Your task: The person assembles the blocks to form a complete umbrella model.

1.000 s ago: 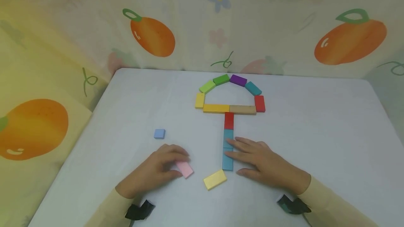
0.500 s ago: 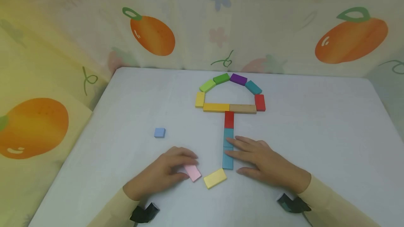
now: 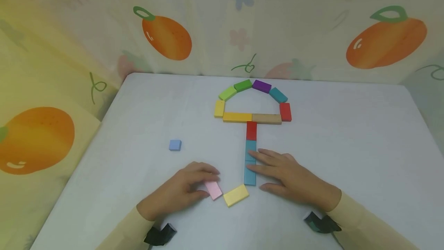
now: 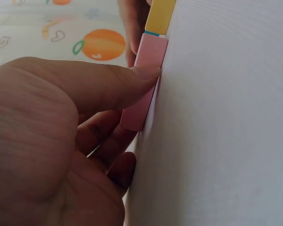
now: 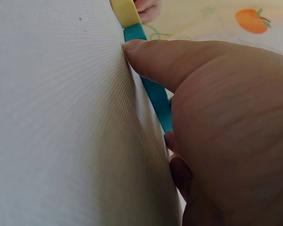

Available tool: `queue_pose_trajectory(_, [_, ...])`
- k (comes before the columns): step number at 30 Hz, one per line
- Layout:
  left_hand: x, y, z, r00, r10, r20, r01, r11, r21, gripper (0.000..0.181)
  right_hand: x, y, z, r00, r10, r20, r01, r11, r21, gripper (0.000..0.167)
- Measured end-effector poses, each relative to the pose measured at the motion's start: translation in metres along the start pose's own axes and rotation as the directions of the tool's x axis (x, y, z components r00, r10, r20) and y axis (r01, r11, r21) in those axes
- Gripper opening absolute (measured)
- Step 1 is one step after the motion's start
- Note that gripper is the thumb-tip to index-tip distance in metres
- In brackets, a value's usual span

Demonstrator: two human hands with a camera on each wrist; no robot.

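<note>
Between thumb and fingers, my left hand (image 3: 180, 190) pinches a pink block (image 3: 213, 190) that lies on the table. The block's right corner meets or nearly meets a pale yellow block (image 3: 236, 195), set at a slant below the stem. My right hand (image 3: 296, 178) rests its extended fingertips on two teal blocks (image 3: 250, 173) in line, its thumb on the table beside them. Above these, a red block (image 3: 251, 130) continues the column. In the left wrist view the thumb presses the near face of the pink block (image 4: 151, 52).
A yellow bar (image 3: 237, 117) and a tan bar (image 3: 266, 119) lie end to end above the stem. Several coloured blocks, including a purple one (image 3: 261, 86), arch over them. A small light-blue block (image 3: 175, 145) lies apart at left on the white table (image 3: 347, 134).
My left hand has slid the pink block to the right, up to the pale yellow block. The right hand stays in place on the teal blocks.
</note>
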State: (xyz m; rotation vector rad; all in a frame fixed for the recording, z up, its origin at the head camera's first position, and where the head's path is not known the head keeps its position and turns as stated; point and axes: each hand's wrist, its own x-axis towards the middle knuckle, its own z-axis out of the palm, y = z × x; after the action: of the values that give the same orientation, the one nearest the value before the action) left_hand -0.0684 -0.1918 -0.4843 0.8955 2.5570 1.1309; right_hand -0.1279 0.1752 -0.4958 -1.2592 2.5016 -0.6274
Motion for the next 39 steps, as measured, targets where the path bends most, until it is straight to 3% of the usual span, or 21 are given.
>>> queue_pose_trajectory(9, [-0.0001, -0.0001, 0.0003, 1.0, 0.023, -0.001, -0.023, 1.0, -0.003, 0.048, 0.0004, -0.0003, -0.0005, 1.0, 0.002, 0.005, -0.002, 1.0, 0.002, 0.07])
queue_pose_trajectory(19, [-0.0001, 0.0022, -0.0012, 0.999, -0.025, 0.023, 0.025, 1.0, -0.007, 0.047, -0.0001, 0.0003, 0.0001, 1.0, -0.008, -0.007, 0.009, 1.0, 0.011, 0.07])
queue_pose_trajectory(39, [-0.0008, 0.0021, -0.001, 0.998, -0.049, 0.036, 0.05, 0.999, -0.017, 0.051, -0.0009, -0.0013, -0.0015, 1.0, -0.01, -0.01, 0.01, 1.0, 0.002, 0.07])
